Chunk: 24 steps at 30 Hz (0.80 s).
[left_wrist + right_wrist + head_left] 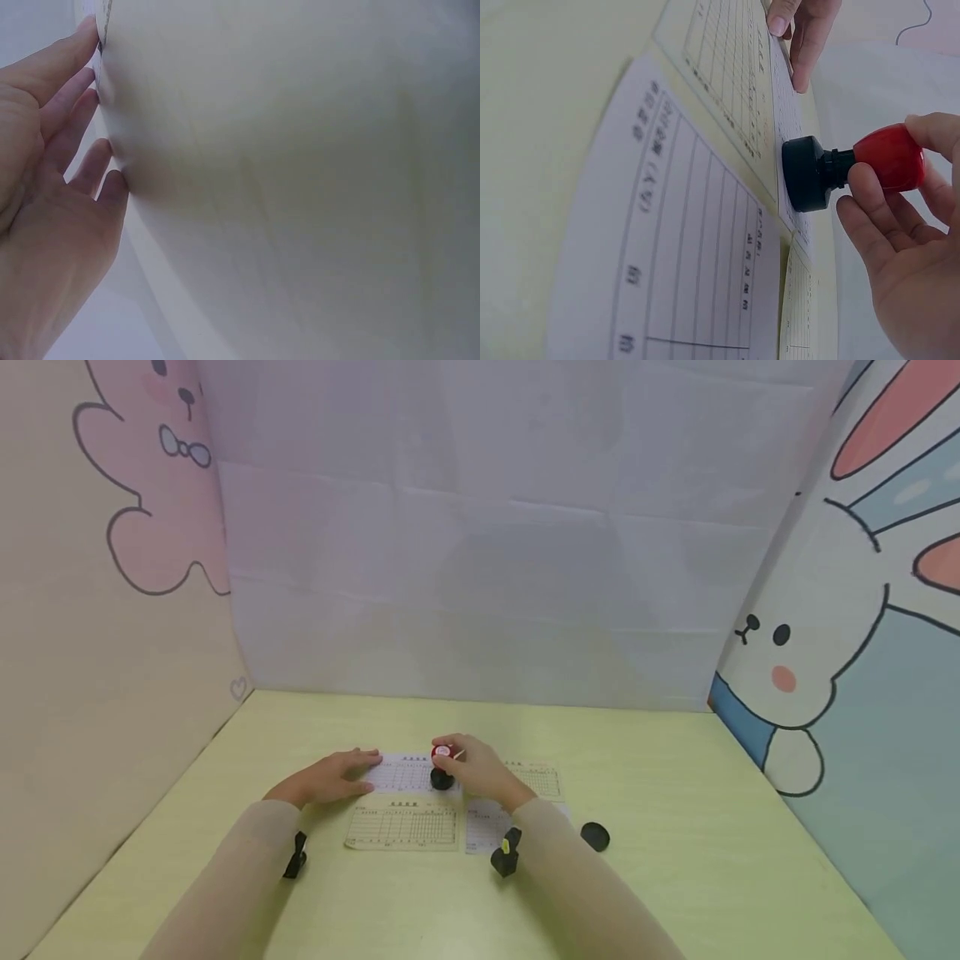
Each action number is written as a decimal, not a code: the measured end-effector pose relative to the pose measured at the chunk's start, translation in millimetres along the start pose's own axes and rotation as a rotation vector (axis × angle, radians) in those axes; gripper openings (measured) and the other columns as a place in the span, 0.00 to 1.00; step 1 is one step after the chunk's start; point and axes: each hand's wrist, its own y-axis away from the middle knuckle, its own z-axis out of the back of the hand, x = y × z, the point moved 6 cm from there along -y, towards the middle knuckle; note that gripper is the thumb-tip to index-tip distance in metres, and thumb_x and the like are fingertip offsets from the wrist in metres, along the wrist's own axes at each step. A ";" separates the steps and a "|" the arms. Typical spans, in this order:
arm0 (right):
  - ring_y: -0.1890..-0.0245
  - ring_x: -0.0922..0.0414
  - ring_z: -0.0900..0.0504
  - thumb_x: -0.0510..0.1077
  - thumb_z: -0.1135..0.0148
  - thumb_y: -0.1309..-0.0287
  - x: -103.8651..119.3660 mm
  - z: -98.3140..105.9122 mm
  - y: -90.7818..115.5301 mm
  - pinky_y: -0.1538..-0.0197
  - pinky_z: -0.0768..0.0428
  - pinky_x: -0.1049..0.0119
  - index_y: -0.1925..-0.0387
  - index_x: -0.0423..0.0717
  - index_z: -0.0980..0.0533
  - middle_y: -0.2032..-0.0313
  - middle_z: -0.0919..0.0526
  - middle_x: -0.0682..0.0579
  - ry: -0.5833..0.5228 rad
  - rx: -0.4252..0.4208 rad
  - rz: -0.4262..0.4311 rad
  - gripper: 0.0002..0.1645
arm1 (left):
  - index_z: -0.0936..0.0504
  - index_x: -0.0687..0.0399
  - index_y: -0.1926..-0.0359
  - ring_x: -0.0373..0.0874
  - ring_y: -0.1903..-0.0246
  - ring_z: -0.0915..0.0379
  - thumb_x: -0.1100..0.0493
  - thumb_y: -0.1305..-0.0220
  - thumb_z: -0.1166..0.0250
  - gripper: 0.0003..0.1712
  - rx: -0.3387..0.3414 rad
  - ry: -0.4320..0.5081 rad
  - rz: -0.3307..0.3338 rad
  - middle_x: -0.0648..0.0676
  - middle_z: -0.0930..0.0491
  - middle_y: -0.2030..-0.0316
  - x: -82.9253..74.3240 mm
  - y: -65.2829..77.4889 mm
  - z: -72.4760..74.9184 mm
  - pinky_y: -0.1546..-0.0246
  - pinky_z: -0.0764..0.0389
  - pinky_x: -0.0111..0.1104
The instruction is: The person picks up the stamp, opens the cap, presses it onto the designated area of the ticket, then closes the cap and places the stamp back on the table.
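My right hand (483, 772) grips the red knob of a stamp (889, 157) with a round black base. In the right wrist view that base (804, 174) stands on or just over a white printed form (405, 772); whether it touches I cannot tell. At the left edge of the same form rests my left hand (330, 778), its fingers spread. The left wrist view shows the left hand (67, 165) with extended fingertips against the table surface (300, 180) and paper edge.
A yellowish form (405, 825) lies in front of the white one. To the right are another white form (483, 827), partly under the right arm, and a second yellowish form (543, 779). A black round cap (595, 836) lies farther right on the table. Fabric walls enclose the table.
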 end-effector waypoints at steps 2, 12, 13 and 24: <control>0.59 0.58 0.20 0.53 0.39 0.30 0.5 1.4 -1.4 0.57 0.22 0.63 0.37 0.47 0.24 0.55 0.22 0.55 -0.007 0.001 0.014 0.26 | 0.34 0.65 0.29 0.71 0.28 0.56 0.52 0.29 0.36 0.35 -0.001 -0.003 0.001 0.66 0.41 0.27 -0.6 0.4 1.2 0.31 0.54 0.65; 0.59 0.59 0.19 0.55 0.39 0.31 3.1 3.6 0.6 0.57 0.21 0.62 0.38 0.48 0.23 0.56 0.20 0.55 -0.001 -0.014 0.029 0.25 | 0.34 0.64 0.28 0.71 0.27 0.57 0.53 0.29 0.36 0.35 0.007 0.014 0.024 0.65 0.42 0.27 -1.6 2.0 1.5 0.31 0.55 0.64; 0.59 0.59 0.18 0.55 0.39 0.30 2.7 4.2 1.7 0.56 0.21 0.61 0.38 0.48 0.23 0.55 0.19 0.55 0.008 -0.020 0.029 0.25 | 0.34 0.64 0.28 0.71 0.27 0.57 0.54 0.29 0.36 0.35 0.008 0.016 0.020 0.66 0.42 0.27 -1.6 1.8 1.2 0.31 0.55 0.64; 0.60 0.62 0.15 0.55 0.43 0.28 3.5 24.7 14.2 0.46 0.22 0.53 0.36 0.53 0.25 0.55 0.15 0.54 -0.035 -0.085 0.052 0.23 | 0.35 0.66 0.28 0.70 0.27 0.58 0.55 0.29 0.36 0.35 0.008 0.023 0.014 0.66 0.43 0.27 -0.5 0.4 -0.5 0.30 0.55 0.63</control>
